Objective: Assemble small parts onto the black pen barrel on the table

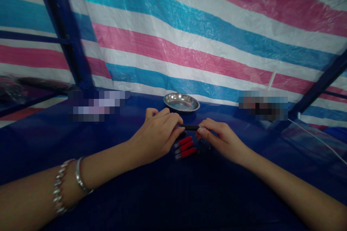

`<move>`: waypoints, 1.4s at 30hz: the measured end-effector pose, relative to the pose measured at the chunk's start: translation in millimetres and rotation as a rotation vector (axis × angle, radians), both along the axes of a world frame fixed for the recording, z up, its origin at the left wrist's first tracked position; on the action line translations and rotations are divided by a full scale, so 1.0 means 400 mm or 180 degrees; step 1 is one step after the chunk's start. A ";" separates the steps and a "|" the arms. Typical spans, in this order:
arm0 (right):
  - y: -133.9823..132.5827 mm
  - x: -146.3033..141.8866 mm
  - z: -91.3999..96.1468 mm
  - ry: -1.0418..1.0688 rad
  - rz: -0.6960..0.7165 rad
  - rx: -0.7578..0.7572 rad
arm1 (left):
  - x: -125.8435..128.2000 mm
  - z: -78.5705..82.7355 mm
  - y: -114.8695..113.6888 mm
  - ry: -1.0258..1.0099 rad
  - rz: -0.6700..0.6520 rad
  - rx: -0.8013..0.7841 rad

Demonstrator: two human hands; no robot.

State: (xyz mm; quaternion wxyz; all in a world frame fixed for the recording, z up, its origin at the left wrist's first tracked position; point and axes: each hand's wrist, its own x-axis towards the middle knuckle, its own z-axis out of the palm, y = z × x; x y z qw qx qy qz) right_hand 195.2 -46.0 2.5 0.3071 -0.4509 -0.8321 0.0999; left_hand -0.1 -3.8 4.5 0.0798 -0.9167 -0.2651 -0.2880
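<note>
Over the blue table [108, 187], before the steel dish [181, 102], the left hand [158, 135] and right hand [219, 139] each pinch an end of a black rod [189, 127] above three red pieces [185, 147]; level, steady pinches look best.

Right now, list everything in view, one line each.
rod: one, black, held level between both hands above the cloth.
red pieces: three, red with pale tips, side by side on the cloth under the rod.
dish: one, shiny metal, on the cloth behind the hands.
cloth: one, dark blue, covering the work surface.
tarp: one, pink, blue and white stripes, behind the surface.
cord: one, white, at the right over the cloth.
bracelets: two, silver, on the left wrist.
left hand: fingers pinch the rod's left end.
right hand: fingers pinch the rod's right end.
</note>
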 end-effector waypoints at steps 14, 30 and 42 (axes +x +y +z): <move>0.001 0.004 -0.002 0.0317 -0.0100 -0.0046 | -0.001 0.003 0.001 0.0435 0.0025 0.0026; 0.001 0.002 0.002 0.0262 -0.0154 0.0096 | 0.003 0.004 -0.001 0.0442 0.0082 0.0119; -0.003 -0.002 0.003 0.0020 -0.0117 0.0062 | 0.002 -0.009 0.005 0.0801 -0.0220 -0.0234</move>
